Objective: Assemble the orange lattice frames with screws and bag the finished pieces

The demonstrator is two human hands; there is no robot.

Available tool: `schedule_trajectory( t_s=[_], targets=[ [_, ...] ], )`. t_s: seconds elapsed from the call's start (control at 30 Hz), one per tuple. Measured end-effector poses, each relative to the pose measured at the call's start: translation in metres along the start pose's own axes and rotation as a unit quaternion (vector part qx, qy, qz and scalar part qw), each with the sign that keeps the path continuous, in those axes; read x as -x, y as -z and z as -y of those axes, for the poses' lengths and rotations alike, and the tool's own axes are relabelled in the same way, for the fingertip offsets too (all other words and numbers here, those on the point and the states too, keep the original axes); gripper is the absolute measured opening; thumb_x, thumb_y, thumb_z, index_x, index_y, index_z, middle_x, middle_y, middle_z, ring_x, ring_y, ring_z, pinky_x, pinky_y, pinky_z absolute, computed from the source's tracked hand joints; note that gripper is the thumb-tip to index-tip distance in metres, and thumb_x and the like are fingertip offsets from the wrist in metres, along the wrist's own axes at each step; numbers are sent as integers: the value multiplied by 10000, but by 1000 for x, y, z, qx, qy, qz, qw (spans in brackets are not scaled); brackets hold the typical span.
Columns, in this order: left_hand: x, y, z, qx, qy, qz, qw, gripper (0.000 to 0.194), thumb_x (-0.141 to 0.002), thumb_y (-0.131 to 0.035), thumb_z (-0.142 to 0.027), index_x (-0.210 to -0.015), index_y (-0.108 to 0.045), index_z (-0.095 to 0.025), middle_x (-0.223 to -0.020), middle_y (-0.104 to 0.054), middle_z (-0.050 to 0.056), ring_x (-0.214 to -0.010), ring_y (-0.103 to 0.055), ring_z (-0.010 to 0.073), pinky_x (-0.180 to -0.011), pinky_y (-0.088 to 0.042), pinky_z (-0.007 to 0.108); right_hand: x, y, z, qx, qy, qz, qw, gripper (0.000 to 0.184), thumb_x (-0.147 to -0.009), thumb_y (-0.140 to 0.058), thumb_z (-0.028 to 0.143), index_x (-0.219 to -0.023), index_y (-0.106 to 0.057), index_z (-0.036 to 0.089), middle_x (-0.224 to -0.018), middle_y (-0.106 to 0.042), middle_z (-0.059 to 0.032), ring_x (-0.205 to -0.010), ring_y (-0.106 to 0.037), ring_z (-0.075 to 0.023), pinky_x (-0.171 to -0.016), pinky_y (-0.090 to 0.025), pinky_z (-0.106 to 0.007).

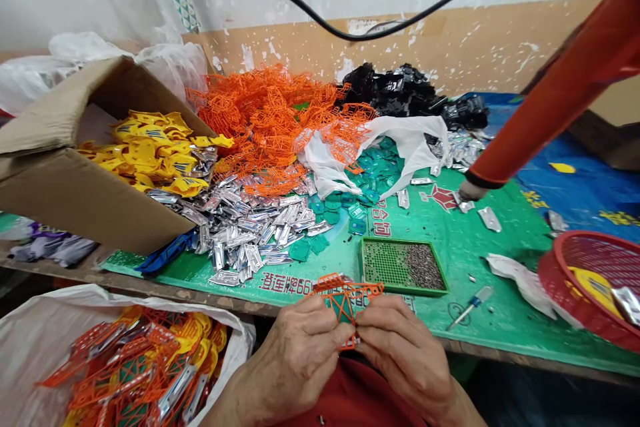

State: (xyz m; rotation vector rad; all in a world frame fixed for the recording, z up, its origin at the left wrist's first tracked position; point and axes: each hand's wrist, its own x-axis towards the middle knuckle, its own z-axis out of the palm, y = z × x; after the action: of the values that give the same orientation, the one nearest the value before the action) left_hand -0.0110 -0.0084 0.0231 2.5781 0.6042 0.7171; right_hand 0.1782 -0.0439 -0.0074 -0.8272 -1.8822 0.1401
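Observation:
Both my hands are closed on one orange plastic lattice frame (342,307) at the table's front edge. A green piece shows through its bars. My left hand (295,350) grips the near left side, thumb pressed on the frame. On the right side, my right hand (405,347) pinches it with fingers curled. Just beyond lies a green tray (367,287) with many small metal screws (423,263) at its right. Left of the tray are shiny silver metal plates (245,230) and green translucent pieces (357,213).
At the back rise heaps of orange frames (270,107) and black parts (395,90). A cardboard box (100,200) holds yellow parts (155,153). A red powered tool (540,93) hangs at right. Nearby are a screwdriver (470,307), a red basket (555,287) and a white sack (30,333).

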Motion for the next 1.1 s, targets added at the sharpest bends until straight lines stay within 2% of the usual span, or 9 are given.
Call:
schedule_trajectory(
  t_s=[0.17, 0.3, 0.4, 0.6, 0.77, 0.87, 0.93, 1.03, 1.1],
  targets=[
    [-3, 3, -3, 72, 39, -26, 996, 224, -869, -462, -34, -911, -658, -134, -758, -634, 48, -718, -537, 161, -675, -424, 278, -3, 1, -2, -7, -32, -8, 999, 121, -855, -625, 125, -974, -619, 143, -875, -672, -71, -857, -587, -176, -763, -525, -348],
    [-2, 5, 3, 201, 165, -25, 965, 207, -899, -509, -136, -769, -666, -167, -698, -581, 6, -686, -521, 132, -622, -397, 222, -10, -9, -3, -20, -78, -28, 996, 124, -892, -583, 188, -1011, -617, 174, -909, -666, -67, -892, -581, -185, -807, -512, -377],
    [3, 3, 13, 318, 266, -21, 910, 209, -884, -578, -280, -739, -685, -174, -693, -523, -5, -672, -470, 119, -597, -370, 204, -15, -21, -5, -30, -113, -43, 992, 141, -911, -556, 237, -1017, -628, 180, -917, -651, -71, -913, -571, -188, -819, -510, -382],
    [11, -3, 23, 577, 382, -6, 722, 259, -802, -655, -402, -783, -653, -144, -637, -424, -37, -495, -292, 55, -416, -232, 167, -20, -34, -13, -94, -185, -29, 978, 171, -881, -600, 283, -1008, -649, 179, -985, -648, -78, -920, -617, -166, -792, -530, -305],
    [6, -7, 21, 633, 396, -24, 665, 213, -737, -701, -328, -788, -669, -124, -637, -482, -24, -468, -344, 46, -403, -302, 153, -19, -34, -15, -68, -207, -3, 976, 175, -854, -634, 273, -1003, -662, 186, -1045, -637, -88, -966, -634, -179, -805, -546, -304],
    [1, -7, 19, 614, 410, -36, 674, 209, -732, -690, -324, -756, -660, -118, -610, -487, -33, -416, -310, 23, -367, -233, 148, -21, -10, -22, 18, -213, -51, 976, 332, -826, -671, 325, -1136, -623, 216, -1178, -592, -109, -1088, -590, -231, -851, -544, -387],
    [-1, -6, 19, 599, 417, -39, 683, 211, -739, -672, -324, -760, -661, -115, -596, -479, -41, -393, -276, 12, -353, -181, 154, -27, 24, -35, 92, -227, -166, 955, 411, -814, -688, 317, -1204, -585, 239, -1220, -557, -109, -1118, -567, -253, -827, -544, -423],
    [-5, -6, 18, 580, 428, -37, 692, 211, -742, -654, -320, -792, -674, -116, -591, -473, -48, -391, -267, 18, -346, -154, 166, -48, 87, -68, 240, -218, -368, 872, 555, -721, -775, 338, -1214, -558, 203, -1198, -546, -133, -1079, -585, -269, -744, -534, -414],
    [-7, -7, 18, 570, 435, -31, 696, 210, -743, -647, -324, -782, -671, -119, -585, -482, -49, -381, -262, 18, -344, -142, 174, -70, 124, -91, 302, -228, -391, 839, 745, -586, -847, 383, -1225, -540, 157, -1212, -534, -175, -1074, -588, -304, -690, -515, -404]
  ],
)
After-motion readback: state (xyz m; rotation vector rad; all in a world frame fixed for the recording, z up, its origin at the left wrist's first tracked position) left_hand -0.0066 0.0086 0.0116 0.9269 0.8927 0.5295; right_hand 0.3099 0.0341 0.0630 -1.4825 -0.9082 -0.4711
